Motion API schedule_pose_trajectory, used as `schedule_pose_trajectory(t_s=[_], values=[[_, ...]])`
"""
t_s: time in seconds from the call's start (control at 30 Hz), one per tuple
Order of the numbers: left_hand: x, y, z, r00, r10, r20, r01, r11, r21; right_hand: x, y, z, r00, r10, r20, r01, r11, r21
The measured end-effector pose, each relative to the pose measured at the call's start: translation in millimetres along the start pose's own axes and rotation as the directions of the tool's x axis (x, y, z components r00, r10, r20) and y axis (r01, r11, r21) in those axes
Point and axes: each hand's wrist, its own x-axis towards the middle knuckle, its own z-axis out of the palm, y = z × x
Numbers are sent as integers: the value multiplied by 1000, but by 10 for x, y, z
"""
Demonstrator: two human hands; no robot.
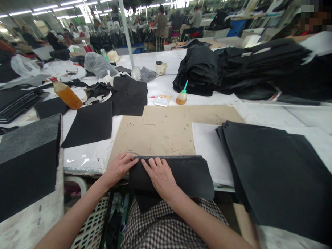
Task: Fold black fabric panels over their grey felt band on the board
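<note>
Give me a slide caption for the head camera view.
Right hand on a black sheet, left hand at its corner, tan board beyond.

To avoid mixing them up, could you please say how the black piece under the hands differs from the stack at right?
The left hand and right hand touch the piece; neither touches the stack. The piece looks smaller than the stack. The piece has a greyish strip along its far edge; the stack's top looks plain black. Both are mostly black.
</note>
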Motion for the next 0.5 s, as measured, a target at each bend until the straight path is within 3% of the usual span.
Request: schedule_pose_trajectory(t_s=[0.27,0.37,0.5], values=[[-256,-51,-157,998,-60,-9,60,993,104,-15,8,19,999,8,-32,-7,999,40],[-237,84,-181,985,-147,-95,158,981,113,-28,-2,20,999,12,-50,-9,999,46],[41,398,-21,969,-191,-155,196,980,18,-59,8,-2,997,28,-72,-23,998,61]])
